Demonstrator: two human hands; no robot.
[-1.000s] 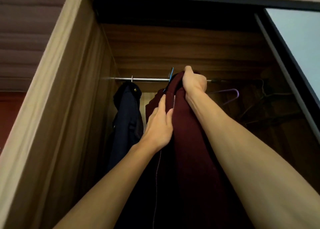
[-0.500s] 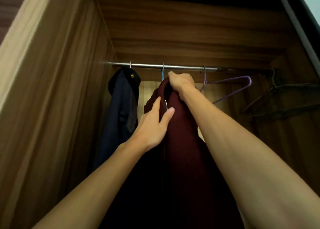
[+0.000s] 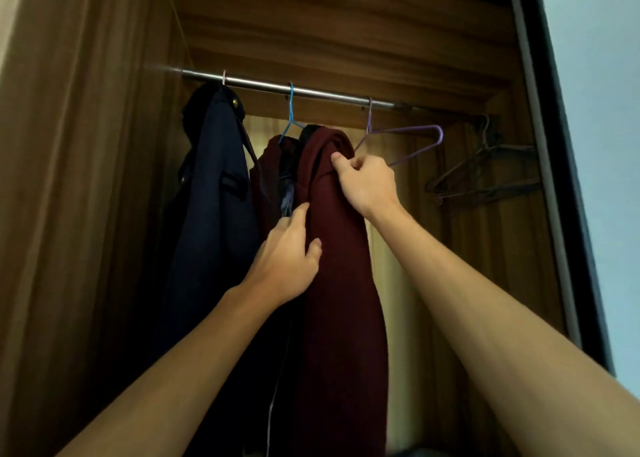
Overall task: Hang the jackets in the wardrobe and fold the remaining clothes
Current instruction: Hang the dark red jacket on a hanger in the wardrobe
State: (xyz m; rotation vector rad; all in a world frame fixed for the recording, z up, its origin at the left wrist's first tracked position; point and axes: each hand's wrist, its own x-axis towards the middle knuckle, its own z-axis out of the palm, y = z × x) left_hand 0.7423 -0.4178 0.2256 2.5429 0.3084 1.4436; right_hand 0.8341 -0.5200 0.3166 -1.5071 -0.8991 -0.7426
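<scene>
Weight has passed to the rail (image 3: 311, 92): the maroon jacket (image 3: 343, 283) now hangs below it on the blue hanger (image 3: 291, 110), where a second ago the right hand (image 3: 367, 183) held its top up at the rail. That hand has dropped to pinch the shoulder cloth. The left hand (image 3: 287, 259) grips the front edge lower down, probably straightening it, though its fingers are partly hidden. Along the rail, a navy jacket (image 3: 214, 197) hangs leftward and an empty purple hanger (image 3: 408, 141) rightward. This jacket looks nearly done.
</scene>
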